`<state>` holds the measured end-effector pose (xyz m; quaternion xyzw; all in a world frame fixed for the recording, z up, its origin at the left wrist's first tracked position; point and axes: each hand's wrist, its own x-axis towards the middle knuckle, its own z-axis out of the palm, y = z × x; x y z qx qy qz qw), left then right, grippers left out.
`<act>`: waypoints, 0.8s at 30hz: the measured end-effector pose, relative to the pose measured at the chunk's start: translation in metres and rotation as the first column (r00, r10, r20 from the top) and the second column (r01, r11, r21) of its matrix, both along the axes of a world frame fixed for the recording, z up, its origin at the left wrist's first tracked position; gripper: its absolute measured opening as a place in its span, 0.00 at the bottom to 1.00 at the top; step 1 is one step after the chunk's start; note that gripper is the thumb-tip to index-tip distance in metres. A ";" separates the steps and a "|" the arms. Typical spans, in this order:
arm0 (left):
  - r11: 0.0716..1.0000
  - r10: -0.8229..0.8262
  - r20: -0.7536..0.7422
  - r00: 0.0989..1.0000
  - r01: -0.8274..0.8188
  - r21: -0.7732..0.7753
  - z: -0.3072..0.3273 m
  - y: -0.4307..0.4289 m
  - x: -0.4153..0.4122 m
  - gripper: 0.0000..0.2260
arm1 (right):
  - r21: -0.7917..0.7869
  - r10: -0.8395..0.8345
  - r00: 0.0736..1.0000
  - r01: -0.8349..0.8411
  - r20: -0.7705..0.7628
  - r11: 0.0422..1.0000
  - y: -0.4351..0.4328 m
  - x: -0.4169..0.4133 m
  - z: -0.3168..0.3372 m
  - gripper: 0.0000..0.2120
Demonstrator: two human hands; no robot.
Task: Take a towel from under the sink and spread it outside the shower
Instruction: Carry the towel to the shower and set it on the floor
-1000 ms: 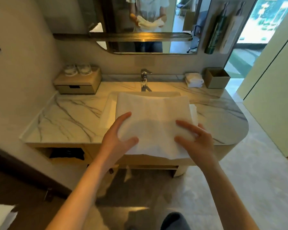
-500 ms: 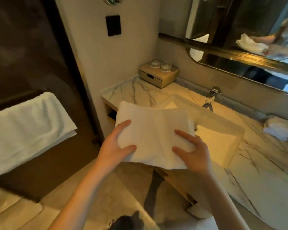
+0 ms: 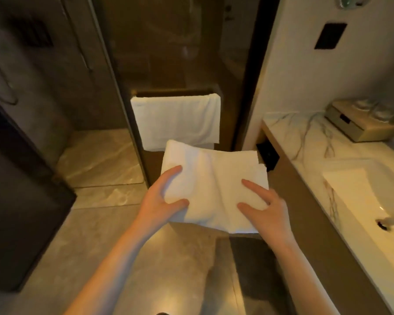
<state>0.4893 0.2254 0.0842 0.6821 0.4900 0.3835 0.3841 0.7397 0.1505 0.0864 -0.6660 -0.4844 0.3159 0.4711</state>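
The floor [image 3: 105, 235] of pale stone tiles takes up most of what I see, and I place everything from it. Rising from its far edge is the dark glass shower door [image 3: 168, 53], with a hanging towel [image 3: 175, 121] draped over a bar on it. Off the floor's right edge runs the marble tabletop [image 3: 309, 137] with the sink [image 3: 362, 201] sunk into it and a small wooden box [image 3: 359, 126] toward its far end.

Above the floor, held up in the air between me and the door, is the folded towel [image 3: 214, 185], still a thick flat rectangle with its long side running left to right across my body. My left hand [image 3: 162, 205] pinches its near left corner, thumb on top, fingers partly beneath. My right hand [image 3: 266, 208] does the same at the near right edge, fingers splayed over the top.

The bare floor in front of the shower lies below and ahead of the towel, slightly left. Both hands are about equally near it, so I judge the next thing is to shake the folds loose and lower it flat there.
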 end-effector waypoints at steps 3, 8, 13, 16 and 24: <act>0.997 0.070 0.000 0.998 -0.070 -0.023 -0.004 -0.015 -0.049 0.31 | -0.018 0.081 0.996 -0.080 0.036 0.997 0.006 -0.045 -0.003 0.22; 0.984 0.165 -0.012 0.986 -0.165 -0.067 -0.017 -0.038 -0.142 0.31 | -0.063 0.166 0.983 -0.162 0.075 0.985 0.011 -0.134 -0.017 0.21; 0.975 0.180 -0.030 0.983 -0.182 -0.131 -0.036 -0.063 -0.254 0.31 | -0.137 0.182 0.981 -0.172 0.067 0.976 0.000 -0.241 -0.041 0.22; 0.965 0.184 -0.028 0.983 -0.186 -0.183 -0.047 -0.077 -0.316 0.32 | -0.155 0.192 0.981 -0.185 0.037 0.971 -0.011 -0.300 -0.054 0.23; 0.938 0.180 -0.060 0.982 -0.190 -0.290 -0.082 -0.105 -0.410 0.33 | -0.203 0.219 0.976 -0.216 -0.011 0.955 -0.040 -0.387 -0.084 0.25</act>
